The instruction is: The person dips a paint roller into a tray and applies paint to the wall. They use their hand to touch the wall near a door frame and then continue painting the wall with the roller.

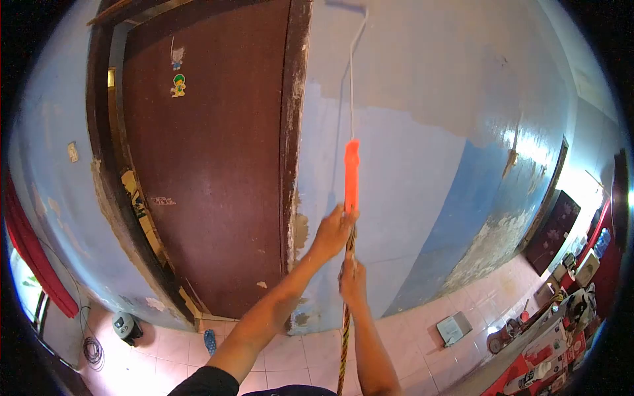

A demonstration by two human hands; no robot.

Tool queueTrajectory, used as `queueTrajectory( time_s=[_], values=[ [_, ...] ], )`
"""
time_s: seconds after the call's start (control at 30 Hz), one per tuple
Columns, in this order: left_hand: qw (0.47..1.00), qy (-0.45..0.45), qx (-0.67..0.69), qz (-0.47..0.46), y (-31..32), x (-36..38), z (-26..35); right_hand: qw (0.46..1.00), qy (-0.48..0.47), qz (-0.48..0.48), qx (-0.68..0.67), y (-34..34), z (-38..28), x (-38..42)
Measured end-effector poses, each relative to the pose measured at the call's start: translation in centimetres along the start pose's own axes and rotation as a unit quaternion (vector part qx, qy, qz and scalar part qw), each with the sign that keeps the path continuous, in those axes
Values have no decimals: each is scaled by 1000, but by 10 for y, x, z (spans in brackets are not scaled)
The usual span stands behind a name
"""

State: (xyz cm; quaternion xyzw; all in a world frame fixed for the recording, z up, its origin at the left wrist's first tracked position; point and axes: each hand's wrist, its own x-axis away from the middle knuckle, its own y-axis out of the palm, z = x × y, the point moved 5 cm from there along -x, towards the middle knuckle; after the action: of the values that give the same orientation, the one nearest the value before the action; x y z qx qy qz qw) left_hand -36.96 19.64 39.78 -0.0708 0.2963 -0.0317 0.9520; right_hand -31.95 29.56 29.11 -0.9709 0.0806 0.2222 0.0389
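- Left hand (332, 230) wrapped tight around the bottom end of the orange handle (351, 173) of a paint roller, fingers fully curled, no gap showing.
- Right hand (354, 278) just below the orange handle, closed around a dark, yellow-banded pole (344, 343) running down from the handle toward the bottom edge of the view.
- Both hands stacked one over the other along the same line, left above, right beneath, nearly touching.
- Above the orange handle, a thin white metal shaft (351, 79) rising straight, then bending left to the roller head (345, 5), which sits at the very top of the view against the wall (422, 132); only its lower edge visible.
- Wall behind the handle in light blue, with a darker blue patch and flaking, bare areas lower down to the right of the handle.
- Left of the handle, a worn door frame (290, 152) with chipped paint, and beyond it a dark brown door (211, 165) bearing two small stickers.
- Below and right of the handle, a pink tiled floor (462, 297) with scattered items along the far edge, too small to identify.
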Motion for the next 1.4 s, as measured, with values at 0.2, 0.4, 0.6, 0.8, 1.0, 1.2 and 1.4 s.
queueTrajectory(
  time_s=[0.2, 0.4, 0.6, 0.8, 1.0, 1.2, 1.4],
  values=[
    [999, -12, -37, 0, -1, 73, -41, 996, 88, 0, -21, 8, 51, 78],
    [1000, 0, -23, 15, -20, -10, 21, 999, -23, 28, 26, 15, -27, -8],
    [999, -39, 25, -7, -34, -55, 61, 997, -8, 20, 67, 20, -77, -42],
    [1000, -12, 16, -4, -18, 2, -12, 994, 16, 38, 97, 25, -23, 10],
    [1000, -15, 3, -11, -40, -36, 31, 994, -33, 79, 75, 40, -66, -19],
    [999, -33, 34, -1, -48, -17, 35, 994, -26, 85, 62, 51, -59, -9],
    [998, -6, 57, -10, -57, -38, 47, 996, 18, 62, 60, 58, -83, -20]
  ],
)
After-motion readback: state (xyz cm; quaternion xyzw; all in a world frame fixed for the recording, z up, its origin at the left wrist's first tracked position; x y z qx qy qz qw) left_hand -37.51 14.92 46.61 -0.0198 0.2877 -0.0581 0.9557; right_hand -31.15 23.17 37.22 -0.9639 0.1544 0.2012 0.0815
